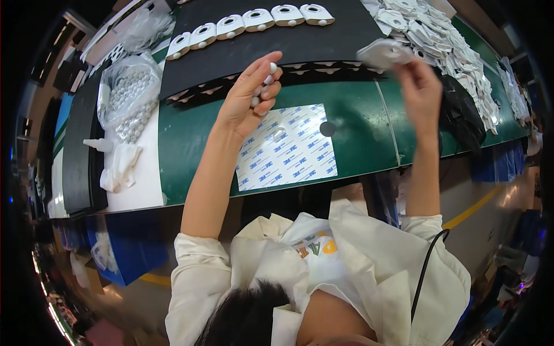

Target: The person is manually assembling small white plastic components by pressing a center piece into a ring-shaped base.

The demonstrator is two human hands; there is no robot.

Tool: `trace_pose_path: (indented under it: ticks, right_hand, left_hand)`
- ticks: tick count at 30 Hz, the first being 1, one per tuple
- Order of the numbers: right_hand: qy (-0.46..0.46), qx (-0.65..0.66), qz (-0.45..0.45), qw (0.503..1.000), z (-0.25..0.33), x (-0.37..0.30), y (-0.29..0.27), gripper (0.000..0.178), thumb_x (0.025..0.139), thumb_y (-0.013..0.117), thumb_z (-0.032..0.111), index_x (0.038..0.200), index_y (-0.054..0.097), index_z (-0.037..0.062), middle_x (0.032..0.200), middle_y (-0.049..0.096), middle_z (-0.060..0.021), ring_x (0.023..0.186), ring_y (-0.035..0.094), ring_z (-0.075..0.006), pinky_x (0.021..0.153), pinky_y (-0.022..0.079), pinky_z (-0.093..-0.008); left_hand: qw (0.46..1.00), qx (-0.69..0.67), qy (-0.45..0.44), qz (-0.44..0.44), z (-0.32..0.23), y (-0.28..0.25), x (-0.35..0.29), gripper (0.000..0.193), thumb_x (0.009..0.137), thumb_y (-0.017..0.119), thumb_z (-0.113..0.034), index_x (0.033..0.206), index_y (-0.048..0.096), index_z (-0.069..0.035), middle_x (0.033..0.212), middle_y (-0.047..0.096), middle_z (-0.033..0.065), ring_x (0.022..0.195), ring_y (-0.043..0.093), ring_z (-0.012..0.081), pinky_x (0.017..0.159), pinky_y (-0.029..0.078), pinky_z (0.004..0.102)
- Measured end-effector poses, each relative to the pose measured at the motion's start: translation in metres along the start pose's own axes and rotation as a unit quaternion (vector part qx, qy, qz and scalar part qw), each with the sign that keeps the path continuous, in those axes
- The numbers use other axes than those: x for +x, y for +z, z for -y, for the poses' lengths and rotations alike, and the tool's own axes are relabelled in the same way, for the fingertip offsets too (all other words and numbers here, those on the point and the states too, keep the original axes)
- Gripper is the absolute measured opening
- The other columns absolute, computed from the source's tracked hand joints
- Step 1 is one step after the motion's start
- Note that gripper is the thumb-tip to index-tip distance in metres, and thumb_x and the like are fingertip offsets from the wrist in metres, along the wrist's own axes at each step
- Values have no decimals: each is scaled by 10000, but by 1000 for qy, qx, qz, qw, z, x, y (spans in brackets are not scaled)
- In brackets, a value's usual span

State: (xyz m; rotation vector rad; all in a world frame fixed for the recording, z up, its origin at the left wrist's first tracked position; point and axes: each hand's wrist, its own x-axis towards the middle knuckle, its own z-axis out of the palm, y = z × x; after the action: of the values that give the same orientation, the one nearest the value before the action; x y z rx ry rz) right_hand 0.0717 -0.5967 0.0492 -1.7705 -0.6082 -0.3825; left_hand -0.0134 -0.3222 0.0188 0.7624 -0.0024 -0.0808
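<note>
Several small white balls [269, 79] lie cupped in the curled fingers of my left hand [239, 104], raised above the green table [193, 153]. To the right, my right hand [420, 89] pinches a flat white plastic part [381, 53], blurred by motion, near the end of a stack of black trays [228, 57]. On the top tray stands a row of similar white parts [258, 21], each with a dark round hole and a ball at its near edge. Below my hands lies a white sheet with blue print [285, 158], a dark disc [328, 128] at its right edge.
A large pile of white parts [447, 52] covers the far right, beside a black plastic bag [463, 112]. At left are a clear bag of white balls [130, 89], a small white nozzle bottle [99, 144] and a crumpled white cloth [120, 167]. A blue bin [133, 248] stands below the table.
</note>
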Motion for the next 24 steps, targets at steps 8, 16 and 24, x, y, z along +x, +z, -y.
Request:
trace_pose_path:
  ticks: [8,16,24]
  right_hand:
    - [211,233,276,908,17,-69,98,163,880,509,55,1036,495,11,898,573,-31,798,542,-68,703,447,-208]
    - [132,97,301,940,21,-75,105,139,885,507,75,1010,497,15,871,590,-53,757,547,-90,685,443,-227]
    - [109,104,278,949,19,-76,104,137,872,505,46,1007,501,23,865,585,-70,744,548,-111,668,443,-240]
  left_hand:
    - [999,16,42,4,1,-7,5,241,868,576,-178,1065,513,-55,937,507,39,580,336,34,369,244,134]
    - [999,-27,43,-10,1,-13,6,255,838,619,-243,1001,573,-51,889,550,28,568,360,34,367,231,138]
    - [999,-9,45,-9,-1,-9,5,322,860,586,-155,1150,514,-35,944,513,28,588,341,33,374,255,143]
